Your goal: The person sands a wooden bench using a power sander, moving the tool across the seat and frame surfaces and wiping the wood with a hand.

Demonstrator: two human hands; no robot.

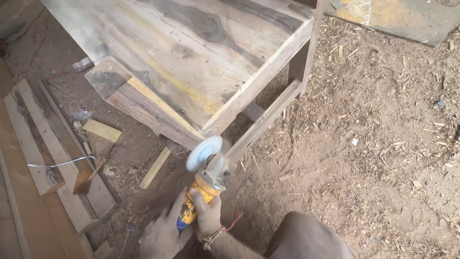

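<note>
Although it carries nothing loose, the biggest thing comes first, then each smaller one:

Worktop (191,57): rough wooden top, weathered grey and yellow, on legs over the dirt floor (383,158); it looks heavy and stiff.

Planks (43,144): several boards lie flat on the ground at the left, well apart from the hands.

Angle grinder (206,184): yellow body, metal head, held just below the near corner of the worktop. It seems fairly heavy and rigid, best taken around the body, away from the head.

Right hand (207,213): grip closed around the yellow body.

Left hand (160,237): grip wrapped on the rear end of the grinder.

Disc (203,152): pale round disc, tilted, just beside the edge of the worktop; whether it touches cannot be told. Probably thin and fragile, not a place to hold.
</note>
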